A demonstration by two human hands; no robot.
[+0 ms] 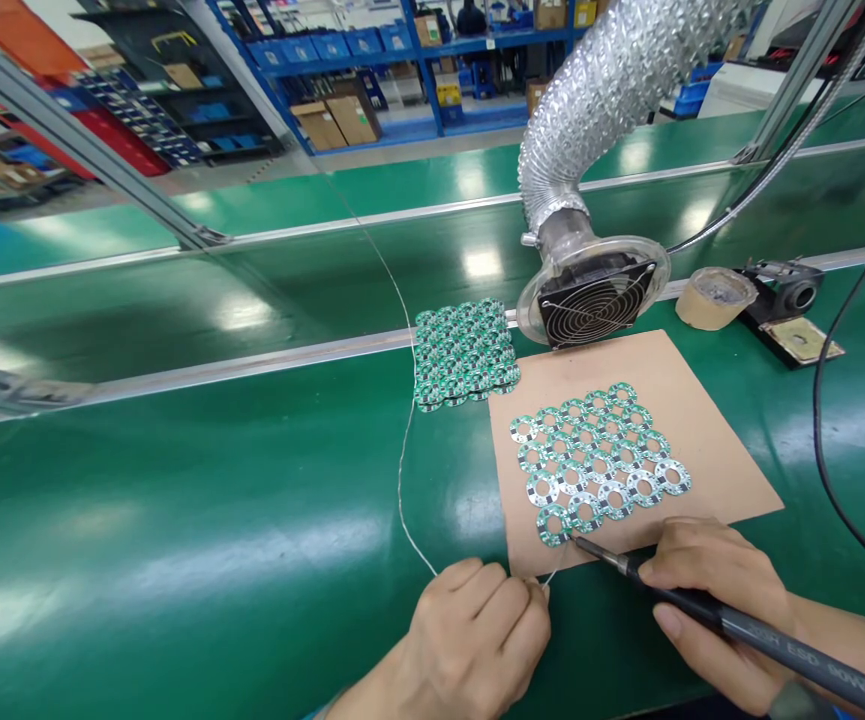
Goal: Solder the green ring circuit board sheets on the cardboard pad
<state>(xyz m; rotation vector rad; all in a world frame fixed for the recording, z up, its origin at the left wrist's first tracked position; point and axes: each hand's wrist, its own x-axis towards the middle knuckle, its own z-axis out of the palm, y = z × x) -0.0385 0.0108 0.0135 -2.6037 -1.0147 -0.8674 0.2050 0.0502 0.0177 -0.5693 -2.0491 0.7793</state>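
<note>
My left hand (477, 635) is closed around a thin strand of solder wire (402, 480), whose short end sticks out toward the near left corner of a circuit board panel (557, 492). In my right hand (724, 595) is a soldering iron (799, 655), held like a pen. Its metal tip is at that same corner, close to the wire end; whether the two touch is too small to tell. The panel is made of joined green ring-shaped boards and lies flat on a brown cardboard sheet (709, 430).
A stack of similar panels (466, 350) sits behind the sheet's left corner. Over the sheet's far edge hangs a fume extractor fan (593, 305) on a silver duct (589, 110). A tape roll (715, 298) and soldering iron stand (792, 300) are at right, near a black cable (822, 440).
</note>
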